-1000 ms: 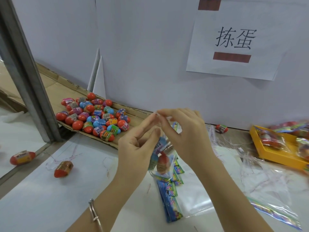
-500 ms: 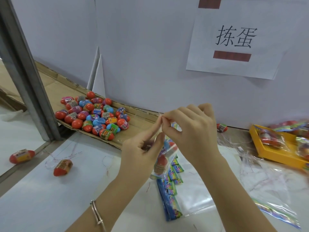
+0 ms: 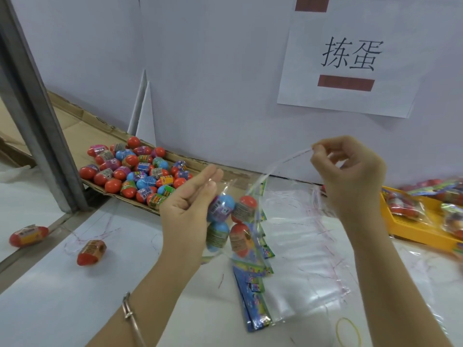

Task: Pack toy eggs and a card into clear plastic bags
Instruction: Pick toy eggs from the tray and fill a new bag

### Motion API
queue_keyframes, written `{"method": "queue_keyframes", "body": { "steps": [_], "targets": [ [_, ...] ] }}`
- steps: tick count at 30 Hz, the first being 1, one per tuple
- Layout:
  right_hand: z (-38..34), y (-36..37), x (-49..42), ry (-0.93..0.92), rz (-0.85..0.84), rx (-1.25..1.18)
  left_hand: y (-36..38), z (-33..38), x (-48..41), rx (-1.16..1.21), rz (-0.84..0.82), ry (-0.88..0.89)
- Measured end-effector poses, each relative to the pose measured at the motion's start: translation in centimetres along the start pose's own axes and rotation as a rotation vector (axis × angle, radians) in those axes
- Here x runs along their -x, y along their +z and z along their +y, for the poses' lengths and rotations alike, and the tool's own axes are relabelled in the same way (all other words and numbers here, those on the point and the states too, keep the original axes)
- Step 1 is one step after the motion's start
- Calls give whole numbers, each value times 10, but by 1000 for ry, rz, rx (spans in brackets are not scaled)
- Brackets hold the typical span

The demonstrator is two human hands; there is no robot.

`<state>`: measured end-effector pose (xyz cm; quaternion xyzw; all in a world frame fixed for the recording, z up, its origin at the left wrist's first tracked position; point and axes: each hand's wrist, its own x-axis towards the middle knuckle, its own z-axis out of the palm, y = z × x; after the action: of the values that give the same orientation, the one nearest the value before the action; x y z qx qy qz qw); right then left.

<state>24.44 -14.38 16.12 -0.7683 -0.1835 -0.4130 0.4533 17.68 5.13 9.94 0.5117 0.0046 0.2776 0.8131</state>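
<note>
White paper sign (image 3: 349, 58) on wall (image 3: 213, 71), 1 o'clock: big black words 拣蛋. Stickers on toy eggs (image 3: 140, 171), 9 o'clock: too small to read. Cards (image 3: 254, 299), 6 o'clock: too blurry.

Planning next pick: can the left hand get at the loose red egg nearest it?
Likely not yet: nothing lies between the left hand and the egg, but it grips the filled bag.

Glossy plastic toy eggs (image 3: 135, 171), banded in shiny printed film, lie on rough brown cardboard (image 3: 75, 126) at centre left. At centre frame, a thin, crinkled clear plastic bag (image 3: 233, 189) and its narrow film strip (image 3: 288, 159) catch the light. Around them: glossy printed cards (image 3: 253, 304), a yellow rubber band (image 3: 336, 329), a smooth yellow plastic tray (image 3: 413, 234), a dull grey metal post (image 3: 37, 108), a matt paper sign (image 3: 350, 101).
</note>
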Motion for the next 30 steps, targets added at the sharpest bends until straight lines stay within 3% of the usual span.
{"method": "queue_keyframes", "body": {
  "steps": [14, 20, 22, 25, 30],
  "targets": [
    [55, 22, 16, 375, -104, -3, -12, -14, -13, -60, 125, -55],
    [69, 19, 20, 533, -21, -37, -18, -12, -16, -91, 232, -89],
    [78, 14, 23, 501, -183, 169, -21, -10, -20, -85, 279, -99],
    [80, 13, 32, 414, -572, 533, -22, -9, -21, -98, 291, -96],
    [63, 15, 13, 256, -875, 846, -19, -10, -20, -110, 265, -88]
  ]
}}
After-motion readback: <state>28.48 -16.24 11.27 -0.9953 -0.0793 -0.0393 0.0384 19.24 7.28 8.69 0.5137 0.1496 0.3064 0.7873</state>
